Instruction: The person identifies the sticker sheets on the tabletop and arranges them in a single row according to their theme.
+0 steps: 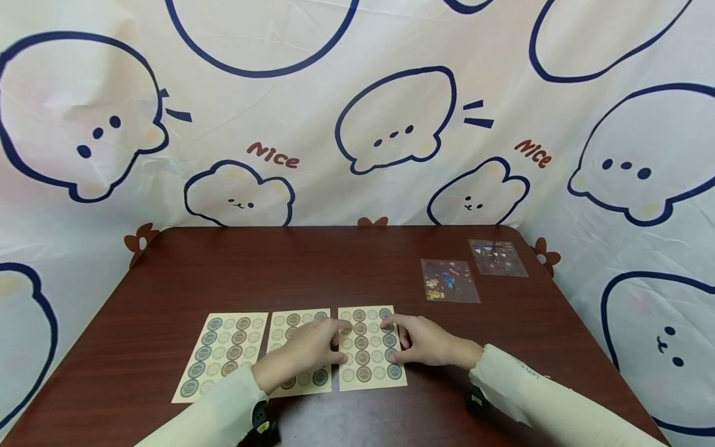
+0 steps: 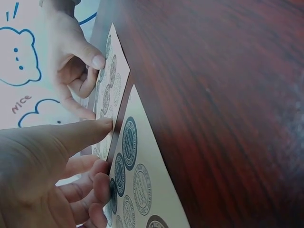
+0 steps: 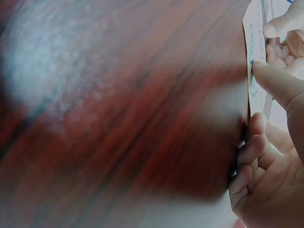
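Observation:
Three cream sheets of round stickers lie side by side on the table: a left sheet [image 1: 223, 347], a middle sheet [image 1: 304, 382] and a right sheet [image 1: 370, 347]. The stickers are grey, brown and pale circles in rows. My left hand [image 1: 309, 349] reaches over the middle sheet, partly hiding it, and its thumb and index fingertips touch the left edge of the right sheet. On the opposite edge, my right hand [image 1: 427, 341] rests its thumb and index fingertips on the stickers. Both thumbs stand apart from the index fingers, and the other fingers curl loosely.
Toward the back right of the dark red wooden table [image 1: 251, 267] lie two clear plastic sheets, a nearer one [image 1: 450, 281] with small colourful pieces and a farther one [image 1: 498, 257]. A cartoon-printed cloth [image 1: 313, 112] surrounds the table's back and sides.

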Demonstrator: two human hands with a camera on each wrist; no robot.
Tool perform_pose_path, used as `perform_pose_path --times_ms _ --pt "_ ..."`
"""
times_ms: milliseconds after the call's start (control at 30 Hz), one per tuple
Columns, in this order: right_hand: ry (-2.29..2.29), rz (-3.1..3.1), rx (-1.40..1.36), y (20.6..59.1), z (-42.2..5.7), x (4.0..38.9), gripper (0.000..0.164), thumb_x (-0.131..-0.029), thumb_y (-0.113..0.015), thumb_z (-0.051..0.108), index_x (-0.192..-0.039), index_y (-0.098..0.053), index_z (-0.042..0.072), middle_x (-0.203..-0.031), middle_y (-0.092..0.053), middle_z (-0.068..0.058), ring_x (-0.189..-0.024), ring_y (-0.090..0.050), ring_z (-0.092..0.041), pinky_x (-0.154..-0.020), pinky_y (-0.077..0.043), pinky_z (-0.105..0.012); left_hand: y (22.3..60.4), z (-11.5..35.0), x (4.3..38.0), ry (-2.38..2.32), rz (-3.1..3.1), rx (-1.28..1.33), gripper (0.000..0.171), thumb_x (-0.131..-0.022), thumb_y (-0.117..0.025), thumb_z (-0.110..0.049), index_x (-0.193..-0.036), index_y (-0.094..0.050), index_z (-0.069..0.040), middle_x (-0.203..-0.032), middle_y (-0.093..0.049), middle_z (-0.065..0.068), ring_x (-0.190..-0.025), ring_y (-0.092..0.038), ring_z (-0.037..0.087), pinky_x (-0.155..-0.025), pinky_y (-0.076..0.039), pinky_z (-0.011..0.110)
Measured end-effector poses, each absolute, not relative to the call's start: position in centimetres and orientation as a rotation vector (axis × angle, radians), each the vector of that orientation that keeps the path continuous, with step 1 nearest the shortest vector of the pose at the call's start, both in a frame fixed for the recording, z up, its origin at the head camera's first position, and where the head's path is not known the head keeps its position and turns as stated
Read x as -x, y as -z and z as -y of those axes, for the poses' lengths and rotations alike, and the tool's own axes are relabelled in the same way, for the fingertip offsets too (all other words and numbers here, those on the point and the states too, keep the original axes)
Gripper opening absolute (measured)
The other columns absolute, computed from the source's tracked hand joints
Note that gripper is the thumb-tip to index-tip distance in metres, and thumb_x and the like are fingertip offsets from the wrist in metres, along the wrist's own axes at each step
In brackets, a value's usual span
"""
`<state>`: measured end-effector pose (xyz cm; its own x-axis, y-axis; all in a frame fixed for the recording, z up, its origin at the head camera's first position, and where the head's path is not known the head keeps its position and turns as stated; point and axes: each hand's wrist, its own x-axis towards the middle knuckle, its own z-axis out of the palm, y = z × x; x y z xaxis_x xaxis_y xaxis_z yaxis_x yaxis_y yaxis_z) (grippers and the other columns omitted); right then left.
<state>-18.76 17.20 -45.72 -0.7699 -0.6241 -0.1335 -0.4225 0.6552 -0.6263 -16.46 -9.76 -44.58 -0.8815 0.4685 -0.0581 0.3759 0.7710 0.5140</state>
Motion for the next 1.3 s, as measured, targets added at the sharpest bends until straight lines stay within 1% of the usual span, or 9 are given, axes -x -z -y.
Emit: perform_pose_path --times_ms 267,467,667,900,1300 --pt "0.855 -2.53 0.846 45.86 -17.25 18.8 0.053 -0.086 -0.081 0.031 -0.131 -0.059 0.015 -0.071 -0.054 0.007 -0.059 -0.045 -0.002 -0.059 -0.039 -0.019 44.6 9.85 16.52 -0.781 -2.756 -0.668 0.056 -0.078 -0.086 -0.02 -0.13 -0.067 -0.01 -0.079 -0.058 -0.005 -0.068 -0.048 0.01 -0.058 -0.039 0.027" --pt "0.849 -2.529 0.854 45.99 -17.17 18.83 0.053 -0.086 -0.081 0.031 -0.131 -0.059 0.014 -0.071 -0.054 0.005 -0.06 -0.045 -0.002 -0.06 -0.039 -0.018 44.65 9.95 16.55 -0.795 -2.745 -0.689 0.054 -0.079 -0.086 -0.019 -0.128 -0.067 -0.008 -0.079 -0.058 -0.003 -0.068 -0.047 0.01 -0.059 -0.038 0.027" --pt "0.834 -2.529 0.862 45.94 -17.19 18.82 0.053 -0.087 -0.081 0.029 -0.132 -0.058 0.014 -0.071 -0.052 0.007 -0.059 -0.044 -0.002 -0.06 -0.038 -0.019 44.72 9.97 16.63 -0.799 -2.746 -0.695 0.054 -0.079 -0.086 -0.019 -0.128 -0.067 -0.008 -0.079 -0.058 -0.003 -0.067 -0.047 0.009 -0.059 -0.039 0.027" --pt "0.83 -2.52 0.861 45.82 -17.24 19.05 0.054 -0.087 -0.081 0.03 -0.134 -0.058 0.017 -0.07 -0.051 0.009 -0.058 -0.044 -0.001 -0.058 -0.038 -0.018 44.7 10.06 16.69 -0.796 -2.758 -0.708 0.054 -0.079 -0.086 -0.02 -0.128 -0.067 -0.008 -0.079 -0.058 -0.004 -0.069 -0.046 0.009 -0.059 -0.038 0.025" --pt "0.86 -2.484 0.864 46.27 -17.78 19.26 0.058 -0.086 -0.081 0.031 -0.137 -0.057 0.016 -0.073 -0.054 0.007 -0.061 -0.045 -0.001 -0.062 -0.04 -0.018 44.71 10.11 16.59 -0.804 -2.74 -0.722 0.056 -0.08 -0.085 -0.021 -0.131 -0.066 -0.007 -0.078 -0.058 -0.003 -0.066 -0.046 0.008 -0.057 -0.038 0.024"
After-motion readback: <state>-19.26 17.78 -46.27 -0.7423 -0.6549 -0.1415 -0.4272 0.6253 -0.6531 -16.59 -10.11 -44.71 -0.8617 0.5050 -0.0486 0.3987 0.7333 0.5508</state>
